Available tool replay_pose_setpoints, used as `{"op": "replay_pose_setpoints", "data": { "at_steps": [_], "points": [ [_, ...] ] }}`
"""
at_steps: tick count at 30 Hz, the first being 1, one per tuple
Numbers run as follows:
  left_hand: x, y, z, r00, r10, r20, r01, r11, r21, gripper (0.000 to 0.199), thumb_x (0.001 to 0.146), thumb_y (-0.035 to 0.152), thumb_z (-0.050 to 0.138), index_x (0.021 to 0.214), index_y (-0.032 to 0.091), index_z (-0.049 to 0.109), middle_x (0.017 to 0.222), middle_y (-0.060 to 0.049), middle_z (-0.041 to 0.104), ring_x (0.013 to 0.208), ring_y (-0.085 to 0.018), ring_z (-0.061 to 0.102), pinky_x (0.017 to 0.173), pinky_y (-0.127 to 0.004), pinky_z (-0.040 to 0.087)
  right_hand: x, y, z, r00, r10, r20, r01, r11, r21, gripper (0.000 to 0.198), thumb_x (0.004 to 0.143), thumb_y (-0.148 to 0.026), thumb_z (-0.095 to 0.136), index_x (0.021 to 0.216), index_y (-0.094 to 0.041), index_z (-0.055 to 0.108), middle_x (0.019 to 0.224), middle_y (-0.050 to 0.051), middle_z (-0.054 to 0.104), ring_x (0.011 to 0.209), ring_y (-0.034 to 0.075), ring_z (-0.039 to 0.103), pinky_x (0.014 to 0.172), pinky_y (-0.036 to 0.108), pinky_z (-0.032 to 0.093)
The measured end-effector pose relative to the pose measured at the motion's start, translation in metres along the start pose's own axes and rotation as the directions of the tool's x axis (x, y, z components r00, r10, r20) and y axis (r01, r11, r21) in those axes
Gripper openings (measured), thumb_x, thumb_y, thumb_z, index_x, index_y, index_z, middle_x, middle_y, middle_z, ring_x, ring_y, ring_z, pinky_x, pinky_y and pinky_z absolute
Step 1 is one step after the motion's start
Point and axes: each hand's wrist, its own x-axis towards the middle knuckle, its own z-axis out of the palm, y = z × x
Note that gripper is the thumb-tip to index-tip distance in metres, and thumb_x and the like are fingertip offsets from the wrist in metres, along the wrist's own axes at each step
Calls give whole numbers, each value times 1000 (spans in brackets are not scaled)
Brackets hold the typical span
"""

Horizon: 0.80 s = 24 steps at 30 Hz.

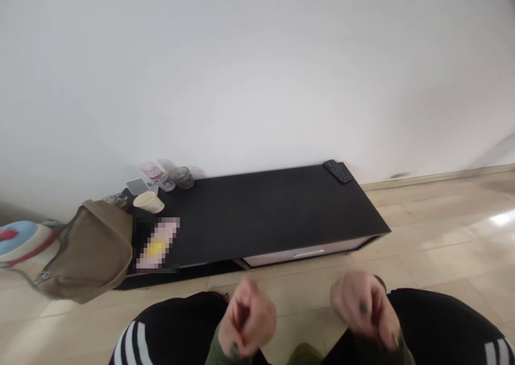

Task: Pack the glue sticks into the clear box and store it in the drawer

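Observation:
My left hand point(250, 318) is curled into a loose fist above my lap, and nothing shows in the hollow of its fingers. To the right, my right hand point(362, 305) is also closed, its fingers folded in and somewhat blurred, with nothing seen in it. Neither hand touches the low black cabinet point(257, 214) in front of me. Closest to both hands is its front edge, where a white drawer point(277, 256) with a pale handle shows. Green sleeves cover both wrists.
A brown bag point(94, 247) lies over the cabinet's left end, near a paper cup point(148, 202), a spray can point(159, 176), a dark glass point(182, 177) and a pixelated pink item point(167, 233). A black folding keyboard point(338, 172) rests at the far right corner. The wall stands behind.

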Motion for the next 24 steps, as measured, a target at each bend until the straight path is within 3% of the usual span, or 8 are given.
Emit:
{"op": "replay_pose_setpoints", "data": {
  "at_steps": [3,5,12,16,18,20,22,24],
  "points": [
    [26,-11,-11,829,235,-507,-354,923,-150,73,77,44,69,142,37,38,45,17,26,24,1,9,29,-11,14,18,13,-12,874,-18,-486,188,934,303,75,76,-36,75,143,-40,42,48,-13,30,38,6,22,37,15,26],
    [40,-24,-20,736,167,-656,-355,921,-164,71,78,30,68,143,33,39,49,16,24,28,2,2,29,-12,7,25,28,-25,820,142,-554,126,900,418,85,76,-21,71,148,-41,31,54,-11,28,42,7,21,37,13,25],
    [34,-45,-41,694,142,-706,-297,949,-101,77,81,20,64,147,39,31,57,13,28,31,3,8,33,-10,13,5,60,-50,803,285,-524,55,840,540,86,78,-15,66,150,-41,27,57,-11,26,45,7,22,39,12,22],
    [22,-55,-58,656,106,-747,120,963,242,70,88,26,57,151,34,27,78,3,60,55,-4,55,53,-14,43,-21,90,-65,711,428,-558,-117,854,506,54,77,-25,67,130,-29,55,57,-10,35,47,6,29,42,14,24],
    [13,-67,-70,645,193,-739,403,736,544,58,88,27,56,144,28,43,110,-8,67,98,-16,65,83,-29,52,-38,117,-77,557,577,-597,-309,812,496,23,79,-34,64,97,-20,64,57,-7,42,50,7,39,44,15,27],
    [1,-82,-80,691,271,-670,591,324,739,46,87,27,56,133,28,58,142,-9,52,135,-28,43,110,-46,36,-54,144,-90,328,711,-622,-537,682,497,17,83,-34,57,84,-17,60,61,-3,51,52,7,47,47,16,31],
    [-11,-96,-88,718,266,-643,666,8,746,46,89,27,52,135,26,56,155,-9,36,146,-32,25,117,-55,21,-68,168,-102,139,735,-663,-665,565,488,15,85,-32,53,84,-17,57,70,0,60,54,8,53,47,16,30],
    [-21,-106,-93,738,227,-636,673,-175,718,51,90,26,51,141,24,49,160,-11,27,148,-33,18,117,-58,18,-75,183,-113,36,702,-711,-706,521,479,14,86,-31,51,86,-17,54,79,3,65,55,9,57,46,16,29]
  ]
}}
